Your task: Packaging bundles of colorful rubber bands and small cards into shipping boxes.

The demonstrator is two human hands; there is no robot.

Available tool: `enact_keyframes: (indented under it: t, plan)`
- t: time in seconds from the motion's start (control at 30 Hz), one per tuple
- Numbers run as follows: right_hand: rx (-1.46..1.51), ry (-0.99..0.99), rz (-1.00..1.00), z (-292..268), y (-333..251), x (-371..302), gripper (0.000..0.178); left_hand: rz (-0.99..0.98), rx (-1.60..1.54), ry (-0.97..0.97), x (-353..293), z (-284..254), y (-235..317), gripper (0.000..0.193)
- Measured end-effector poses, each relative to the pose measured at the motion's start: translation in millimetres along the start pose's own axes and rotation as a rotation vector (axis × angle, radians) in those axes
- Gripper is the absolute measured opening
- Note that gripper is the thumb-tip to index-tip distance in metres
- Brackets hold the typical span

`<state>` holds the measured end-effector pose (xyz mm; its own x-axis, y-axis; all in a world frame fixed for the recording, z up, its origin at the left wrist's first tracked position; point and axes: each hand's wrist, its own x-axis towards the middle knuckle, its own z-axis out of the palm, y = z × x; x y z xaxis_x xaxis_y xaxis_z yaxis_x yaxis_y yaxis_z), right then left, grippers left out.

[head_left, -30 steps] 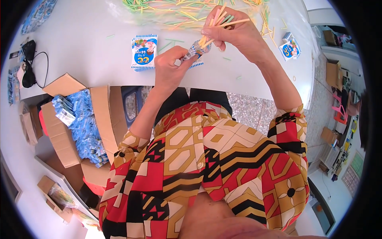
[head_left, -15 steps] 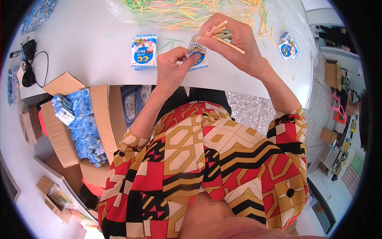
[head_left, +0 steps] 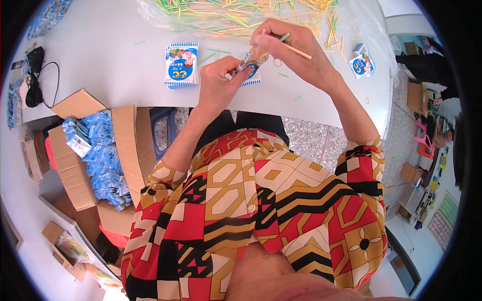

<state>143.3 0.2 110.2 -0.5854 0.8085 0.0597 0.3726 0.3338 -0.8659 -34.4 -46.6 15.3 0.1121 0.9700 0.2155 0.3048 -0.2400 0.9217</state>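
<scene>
My left hand (head_left: 218,83) is closed on a small blue-and-white printed packet (head_left: 255,57), tilted up over the table's near edge. Against the packet's upper end, my right hand (head_left: 296,52) pinches a few thin pastel sticks; a yellow stick (head_left: 297,51) and a green tip (head_left: 285,37) poke out. Its fingers hide how far the sticks go into the packet. A thin rubber band (head_left: 277,62) shows just below my right fingers. Left of my hands lies a stack of similar packets (head_left: 181,65).
Loose pastel sticks (head_left: 241,15) are heaped on clear plastic sheeting at the table's far side. Another packet (head_left: 362,65) lies at the right. An open cardboard box (head_left: 125,150) full of blue packets stands at the left, and a black cable (head_left: 35,75) lies on the table.
Fewer sticks show in my right hand, and its fingers have shifted at the packet's top. The rubber band has come into view below them. My left hand keeps its hold, slightly shifted.
</scene>
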Motion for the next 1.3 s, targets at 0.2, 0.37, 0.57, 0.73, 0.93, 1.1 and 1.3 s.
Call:
enact_keyframes:
  t: [0.2,0.37,0.57,0.73,0.93,1.1,1.3]
  plan:
    - [0.029,0.059,-0.042,-1,10,5,0.05,0.053,-0.007,0.009,4,0,1,0.015]
    - [-0.052,0.071,-0.029,2,4,6,0.052,0.082,0.008,0.022,5,1,0,0.015]
    - [-0.056,-0.031,-0.006,7,15,4,0.044,0.092,0.038,-0.016,5,-1,0,0.012]
    - [-0.134,-0.057,-0.035,5,18,8,0.046,0.119,0.055,-0.029,5,-1,0,0.013]
    - [0.061,0.008,-0.084,4,24,12,0.045,0.113,-0.022,-0.028,3,1,-8,0.009]
    - [0.115,-0.085,0.047,8,25,9,0.043,0.075,-0.236,-0.071,0,5,-5,0.014]
    - [0.247,0.084,0.028,9,39,-4,0.032,-0.146,-0.482,-0.062,0,-4,0,0.024]
